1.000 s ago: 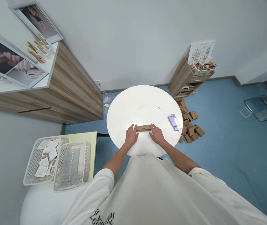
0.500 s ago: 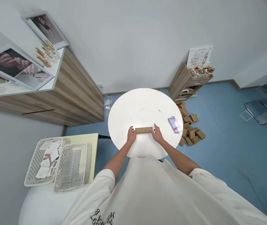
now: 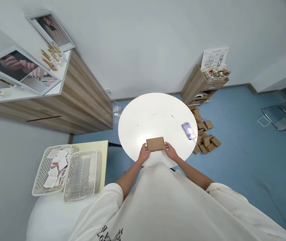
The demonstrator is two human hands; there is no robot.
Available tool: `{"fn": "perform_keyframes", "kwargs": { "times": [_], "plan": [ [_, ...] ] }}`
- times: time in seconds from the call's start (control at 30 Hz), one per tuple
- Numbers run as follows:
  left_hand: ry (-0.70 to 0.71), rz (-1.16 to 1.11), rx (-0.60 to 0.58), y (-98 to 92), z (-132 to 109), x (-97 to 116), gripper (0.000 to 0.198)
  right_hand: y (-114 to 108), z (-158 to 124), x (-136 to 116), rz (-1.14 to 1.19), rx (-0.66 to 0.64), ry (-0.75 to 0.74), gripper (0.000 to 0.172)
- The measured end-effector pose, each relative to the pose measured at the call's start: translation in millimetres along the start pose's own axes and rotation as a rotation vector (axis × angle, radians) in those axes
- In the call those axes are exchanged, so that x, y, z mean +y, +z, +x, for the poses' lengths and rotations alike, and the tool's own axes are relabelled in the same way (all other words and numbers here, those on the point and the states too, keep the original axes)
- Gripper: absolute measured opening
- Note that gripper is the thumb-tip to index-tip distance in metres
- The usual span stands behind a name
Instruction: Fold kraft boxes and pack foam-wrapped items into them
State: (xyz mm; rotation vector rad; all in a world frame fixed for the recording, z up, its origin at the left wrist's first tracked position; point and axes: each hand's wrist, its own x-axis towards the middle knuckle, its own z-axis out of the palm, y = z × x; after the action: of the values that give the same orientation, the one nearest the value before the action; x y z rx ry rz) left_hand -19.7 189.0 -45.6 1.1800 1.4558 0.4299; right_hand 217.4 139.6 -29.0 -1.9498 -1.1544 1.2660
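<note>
Between my hands is a small brown cardboard box (image 3: 155,144), its lid closed and its broad face turned up. My left hand (image 3: 144,153) grips its left end, the fingers along the side. At the right end my right hand (image 3: 170,150) holds it in the same way. The box is at the near part of a round white table (image 3: 155,110); whether it touches the tabletop I cannot tell. A blurred-out purple phone-like item (image 3: 188,130) with a cable lies to the right on the table.
Several brown cardboard boxes (image 3: 208,144) are heaped on the blue floor right of the table. To my left stand two white baskets, one with paper cards (image 3: 56,169), one with clear plastic pieces (image 3: 81,177). A wooden cabinet (image 3: 84,93) rises at the left, a smaller one (image 3: 191,87) behind.
The box has tipped so that its broad face shows instead of its narrow side. Both hands have come slightly nearer to my body with it.
</note>
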Motion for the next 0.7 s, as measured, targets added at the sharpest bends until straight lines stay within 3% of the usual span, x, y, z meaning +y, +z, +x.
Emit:
{"fn": "perform_keyframes", "kwargs": {
  "times": [0.23,0.5,0.7],
  "plan": [
    [-0.078,0.011,-0.024,-7.0,0.3,-14.7,0.078,14.4,-4.4,7.5,-0.031,0.064,0.098,0.065],
    [-0.051,-0.122,-0.116,-2.0,0.6,-14.6,0.085,25.1,-18.0,-8.8,0.053,0.03,0.003,0.034],
    [-0.041,-0.116,-0.167,-1.1,-3.8,-12.7,0.084,21.3,-31.5,-12.6,0.046,0.11,0.042,0.029]
  ]
}}
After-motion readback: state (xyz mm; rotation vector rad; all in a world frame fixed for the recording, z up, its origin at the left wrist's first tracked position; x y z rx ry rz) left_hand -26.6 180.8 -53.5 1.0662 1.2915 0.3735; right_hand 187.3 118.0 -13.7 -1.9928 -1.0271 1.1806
